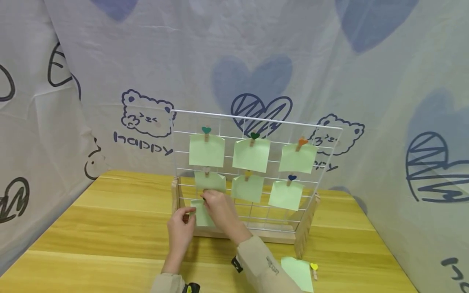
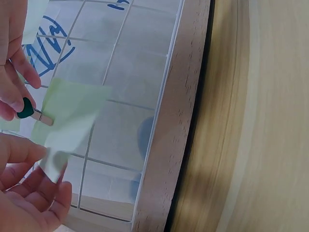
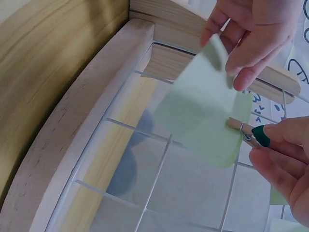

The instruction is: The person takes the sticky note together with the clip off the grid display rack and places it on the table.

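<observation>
At the lower left of a white wire grid [image 1: 256,118], my left hand [image 1: 182,228] pinches one corner of a pale green paper note [image 1: 203,215]. The corner bends between thumb and fingers in the left wrist view. My right hand [image 1: 221,209] pinches a small wooden clothespin [image 3: 241,129] by its dark green heart end. The clothespin's tip lies over the note's upper edge, in front of the grid wires. Just above hangs another green note [image 1: 210,181] under a whitish clothespin [image 1: 207,171], partly hidden by my right hand.
Several more green notes hang on the grid from heart clothespins, such as an orange one [image 1: 302,142]. A wooden stand [image 1: 307,226] holds the grid on the wooden table [image 1: 110,236]. A loose note [image 1: 298,272] and a yellow-heart clothespin [image 1: 314,270] lie in front, by my right sleeve.
</observation>
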Demonstrator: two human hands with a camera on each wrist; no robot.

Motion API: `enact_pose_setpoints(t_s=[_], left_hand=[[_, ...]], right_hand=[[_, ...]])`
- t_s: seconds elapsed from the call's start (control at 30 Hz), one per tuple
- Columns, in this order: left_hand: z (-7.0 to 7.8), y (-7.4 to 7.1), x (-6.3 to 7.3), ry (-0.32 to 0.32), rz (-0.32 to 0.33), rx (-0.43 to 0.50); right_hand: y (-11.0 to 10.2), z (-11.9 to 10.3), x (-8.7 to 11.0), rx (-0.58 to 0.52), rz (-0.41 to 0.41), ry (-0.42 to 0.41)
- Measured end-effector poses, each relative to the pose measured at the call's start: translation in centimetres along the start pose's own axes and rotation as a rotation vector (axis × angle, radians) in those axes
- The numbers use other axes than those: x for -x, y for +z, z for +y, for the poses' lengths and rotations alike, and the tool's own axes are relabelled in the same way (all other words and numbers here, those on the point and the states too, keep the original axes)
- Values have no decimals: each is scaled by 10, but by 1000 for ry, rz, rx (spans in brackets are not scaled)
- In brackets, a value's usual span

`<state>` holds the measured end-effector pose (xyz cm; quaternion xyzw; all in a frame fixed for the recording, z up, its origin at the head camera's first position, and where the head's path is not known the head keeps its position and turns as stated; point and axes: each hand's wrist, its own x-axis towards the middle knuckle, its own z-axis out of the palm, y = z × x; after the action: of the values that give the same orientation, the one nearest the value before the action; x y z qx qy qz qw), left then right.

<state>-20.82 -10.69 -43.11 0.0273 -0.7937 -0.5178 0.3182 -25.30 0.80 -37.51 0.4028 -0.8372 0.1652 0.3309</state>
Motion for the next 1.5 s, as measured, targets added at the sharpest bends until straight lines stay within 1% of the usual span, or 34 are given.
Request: enact_pose_setpoints(t_s=[0.17, 0.33, 0.43, 0.7, 0.83, 1.07, 1.27, 1.33, 1.5], left_hand=[[1, -1, -1, -1, -2, -9], [2, -2, -1, 3, 5, -4], [1, -2, -2, 7, 10, 0], [0, -2, -2, 27, 19, 2], [-1, -2, -2, 29, 15, -2], [0, -2, -1, 22, -2, -10], [0, -3, 0, 19, -10, -5], [0, -3, -1, 17, -15, -4], [-1, -3, -1, 12, -24, -2]], right_hand=[[3, 0, -1, -4, 30, 20], [6, -3, -2, 20, 93, 15], [8, -5, -2, 23, 118, 24], [12, -8, -2, 112, 114, -3], [13, -10, -2, 84, 113, 16], [11, -12, -2, 51, 144, 21], [10, -11, -1, -15, 145, 34], [10, -11, -1, -34, 146, 32], [11, -10, -1, -29, 144, 6]])
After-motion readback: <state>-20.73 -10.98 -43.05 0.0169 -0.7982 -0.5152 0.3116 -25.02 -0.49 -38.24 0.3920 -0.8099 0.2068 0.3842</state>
